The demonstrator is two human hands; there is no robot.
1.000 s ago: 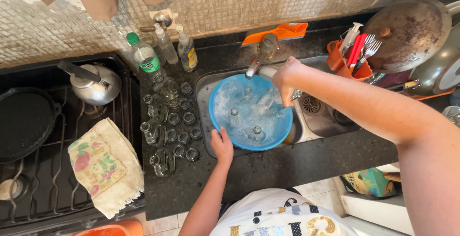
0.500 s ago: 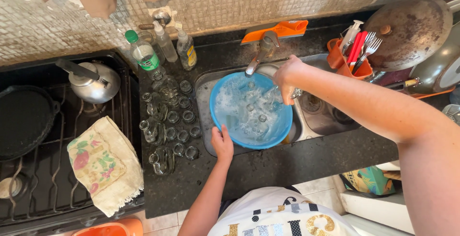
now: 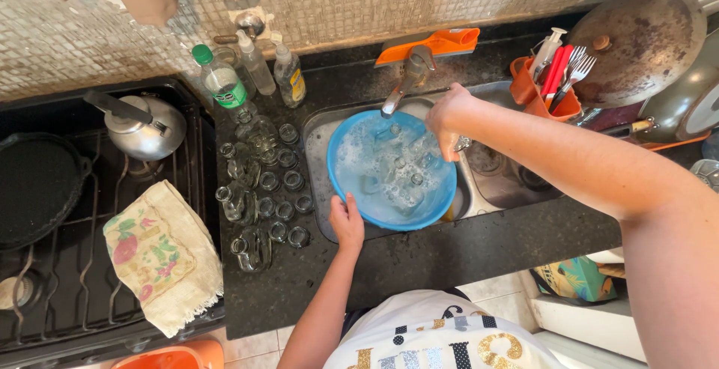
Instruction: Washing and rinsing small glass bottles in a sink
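In the sink, left hand (image 3: 347,221) grips the blue basin's (image 3: 352,137) rim; right hand (image 3: 447,119) closed over its far edge.

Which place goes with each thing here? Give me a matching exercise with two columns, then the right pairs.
Things:
1. kettle
2. blue basin
3. patterned cloth
4. cutlery holder

Places:
A. in the sink, full of suds
B. right of the tap
C. on the stove, front edge
D. on the stove, back burner

Pairs: 1-D, 2-A, 3-C, 4-B
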